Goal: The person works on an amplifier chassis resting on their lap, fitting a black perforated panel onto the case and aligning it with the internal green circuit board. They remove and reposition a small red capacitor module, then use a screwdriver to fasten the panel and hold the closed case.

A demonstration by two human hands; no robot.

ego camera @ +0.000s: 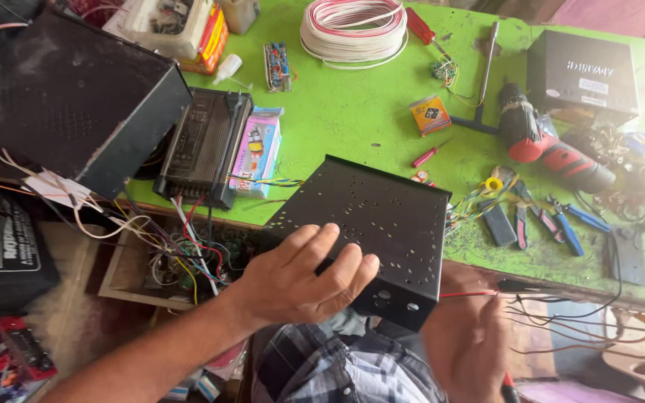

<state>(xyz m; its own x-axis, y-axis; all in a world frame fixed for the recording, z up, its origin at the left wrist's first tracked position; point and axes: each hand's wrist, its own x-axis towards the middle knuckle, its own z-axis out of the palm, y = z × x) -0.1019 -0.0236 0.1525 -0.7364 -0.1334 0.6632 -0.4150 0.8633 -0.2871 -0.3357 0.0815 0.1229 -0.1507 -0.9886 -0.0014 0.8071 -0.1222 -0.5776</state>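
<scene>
A black perforated metal case [382,216] rests tilted at the near edge of the green workbench [352,112]. My left hand [300,280] lies flat on the case's near left corner, fingers spread over the metal. My right hand [468,336] is below the case's right corner, blurred, gripping a thin tool with a red and black handle [508,388]; a red wire [468,294] runs just above it. Checked fabric covers my lap under the case.
A red and black cordless drill [550,149], pliers and cutters [554,220], a coil of white and red wire [352,30], a black box [580,71], an open black chassis [69,97], a small black unit [203,145] and tangled wires [166,239] surround the case.
</scene>
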